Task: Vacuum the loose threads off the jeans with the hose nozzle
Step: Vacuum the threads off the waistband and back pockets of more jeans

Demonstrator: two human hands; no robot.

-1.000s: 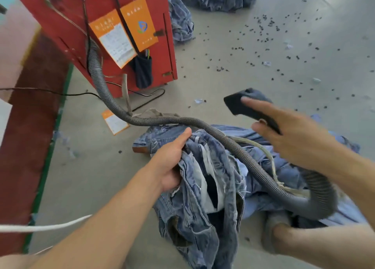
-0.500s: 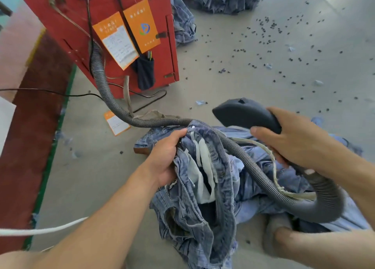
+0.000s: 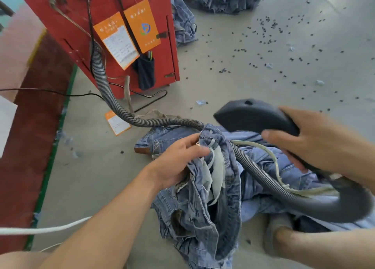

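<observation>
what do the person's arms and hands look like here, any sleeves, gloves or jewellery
Both forearms are bare as far as the frame shows, with no sleeves in view. The left hand and the right hand wear no gloves. No ring, watch or wristband shows on either. The right hand is slightly blurred, so fine detail there cannot be made out.

The scene is lit brightly and evenly by soft daylight, and a pale glare is seen on the concrete floor [image 3: 345,2] at the upper right. Shadows are kept faint. Motion blur is shown on the right hand [image 3: 316,142] and the nozzle [image 3: 253,116]. Straight edges are bent by wide-angle distortion toward the borders.
</observation>
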